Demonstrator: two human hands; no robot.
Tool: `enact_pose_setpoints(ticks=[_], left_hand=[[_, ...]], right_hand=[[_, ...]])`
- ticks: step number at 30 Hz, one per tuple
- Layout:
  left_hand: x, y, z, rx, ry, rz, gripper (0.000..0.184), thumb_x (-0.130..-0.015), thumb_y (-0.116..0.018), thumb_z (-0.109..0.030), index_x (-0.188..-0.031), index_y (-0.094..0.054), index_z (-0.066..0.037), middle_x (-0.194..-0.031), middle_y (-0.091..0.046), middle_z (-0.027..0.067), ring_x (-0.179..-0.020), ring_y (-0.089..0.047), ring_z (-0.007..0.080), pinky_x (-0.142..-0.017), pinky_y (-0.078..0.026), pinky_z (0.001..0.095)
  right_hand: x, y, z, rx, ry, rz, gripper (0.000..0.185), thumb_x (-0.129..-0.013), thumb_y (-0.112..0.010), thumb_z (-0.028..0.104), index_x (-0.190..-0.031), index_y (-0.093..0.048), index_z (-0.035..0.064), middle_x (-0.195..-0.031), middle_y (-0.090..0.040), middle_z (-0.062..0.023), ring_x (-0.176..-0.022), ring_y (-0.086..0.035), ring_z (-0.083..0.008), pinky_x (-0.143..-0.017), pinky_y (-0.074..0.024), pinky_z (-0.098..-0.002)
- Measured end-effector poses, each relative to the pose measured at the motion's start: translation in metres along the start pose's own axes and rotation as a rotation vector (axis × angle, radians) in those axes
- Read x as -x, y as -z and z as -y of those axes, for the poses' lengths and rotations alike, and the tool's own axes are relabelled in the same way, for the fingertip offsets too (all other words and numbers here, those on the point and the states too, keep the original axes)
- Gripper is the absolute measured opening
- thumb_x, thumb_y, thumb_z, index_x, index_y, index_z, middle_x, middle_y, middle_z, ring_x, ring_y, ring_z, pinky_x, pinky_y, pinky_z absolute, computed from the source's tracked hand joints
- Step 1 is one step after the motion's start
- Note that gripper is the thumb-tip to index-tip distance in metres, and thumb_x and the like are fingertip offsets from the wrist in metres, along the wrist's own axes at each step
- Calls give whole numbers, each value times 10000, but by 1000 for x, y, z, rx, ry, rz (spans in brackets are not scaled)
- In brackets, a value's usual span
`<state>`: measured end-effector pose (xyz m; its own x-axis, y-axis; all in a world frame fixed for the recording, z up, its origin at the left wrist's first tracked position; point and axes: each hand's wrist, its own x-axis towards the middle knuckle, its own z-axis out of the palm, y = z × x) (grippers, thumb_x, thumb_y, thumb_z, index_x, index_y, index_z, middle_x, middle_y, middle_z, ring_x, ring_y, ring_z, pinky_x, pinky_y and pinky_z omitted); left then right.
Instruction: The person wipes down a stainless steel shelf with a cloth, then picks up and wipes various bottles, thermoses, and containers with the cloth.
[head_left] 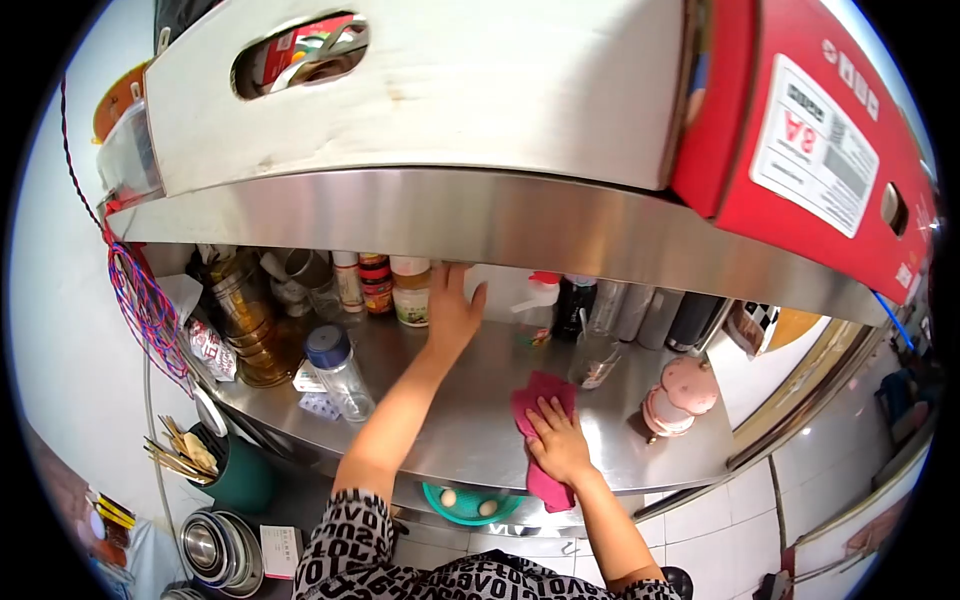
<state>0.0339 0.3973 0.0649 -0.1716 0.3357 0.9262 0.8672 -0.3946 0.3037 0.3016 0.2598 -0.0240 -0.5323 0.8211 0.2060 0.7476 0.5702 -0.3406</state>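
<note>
The right hand [560, 447] lies flat on a pink cloth [543, 386], its grip open with fingers spread. The cloth is wrinkly, on the shiny surface [465, 425] and over its front edge. The left hand [456, 318] has its grip partly open beside a jar [411, 307]; I can't tell if they touch.

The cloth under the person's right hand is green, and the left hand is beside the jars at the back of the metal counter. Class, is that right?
Not quite: the head view shows that the cloth is dark pink, not green. It does lie under the right hand, and the left hand is beside the jars at the back of the metal counter.
</note>
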Motion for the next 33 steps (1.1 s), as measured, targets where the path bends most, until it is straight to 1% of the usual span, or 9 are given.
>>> enact_pose_setpoints(ticks=[3,7,12,19,22,26,27,30,33], left_hand=[[-26,-46,34,-503,80,364,610,-798,-764,-324,-1304,-553,-56,-1328,-539,181,-1243,-476,379,-1036,-380,468],[-28,-71,72,-450,310,476,754,-786,-763,-439,-1387,-500,-67,-1417,-473,181,-1296,-432,380,-1094,-338,472],[-2,-71,74,-321,134,319,645,-716,-826,-299,-1282,-584,-109,-1385,-436,221,-1261,-439,404,-1068,-379,482],[58,67,-75,-3,306,145,654,-628,-862,-118,-1223,-592,-95,-1338,-439,209,-1205,-487,385,-999,-450,451],[86,114,-110,23,436,123,798,-577,-911,-120,-1271,-521,-55,-1303,-505,169,-1134,-576,311,-970,-482,387],[131,145,-127,328,399,105,1192,-609,-937,-189,-1486,-138,-73,-1450,-429,219,-1263,-513,304,-1048,-439,403],[135,145,-124,261,381,159,1264,-618,-935,-187,-1505,-40,-90,-1429,-443,235,-1261,-509,306,-1057,-428,415],[148,150,-131,576,527,118,1178,-613,-934,-177,-1499,-166,-64,-1419,-490,204,-1272,-530,300,-1058,-437,403],[138,157,-137,485,475,164,967,-621,-923,-142,-1401,-362,-27,-1389,-524,195,-1276,-527,285,-1069,-421,389]], right_hand=[[-1,3,4,-14,-20,37,547,-932,-460,373,-1426,-494,141,-1563,-341,-109,-1480,-229,-290,-1205,-142,-520],[-1,-4,-4,-19,8,7,555,-935,-452,370,-1431,-481,121,-1565,-331,-126,-1481,-220,-301,-1201,-145,-530],[-6,-19,-16,60,66,10,581,-942,-445,377,-1455,-433,104,-1572,-296,-156,-1477,-214,-334,-1189,-150,-560],[-51,-35,-20,92,203,143,612,-946,-452,401,-1480,-388,110,-1587,-253,-165,-1481,-190,-355,-1178,-162,-577],[-73,-46,-8,134,219,122,560,-947,-470,357,-1446,-432,105,-1571,-288,-159,-1463,-229,-365,-1139,-236,-571],[-80,-43,24,230,98,195,354,-947,-484,198,-1254,-599,65,-1494,-409,-139,-1400,-328,-359,-975,-434,-518],[-74,-42,23,180,177,25,240,-937,-495,112,-1081,-666,24,-1357,-540,-141,-1253,-488,-364,-855,-496,-496],[-70,-44,4,-279,190,15,211,-925,-534,80,-1052,-676,-11,-1263,-602,-183,-1115,-590,-395,-867,-503,-474],[-24,46,67,-709,51,-604,213,-948,-557,98,-1077,-678,-21,-1159,-647,-179,-1037,-623,-342,-910,-483,-406]])
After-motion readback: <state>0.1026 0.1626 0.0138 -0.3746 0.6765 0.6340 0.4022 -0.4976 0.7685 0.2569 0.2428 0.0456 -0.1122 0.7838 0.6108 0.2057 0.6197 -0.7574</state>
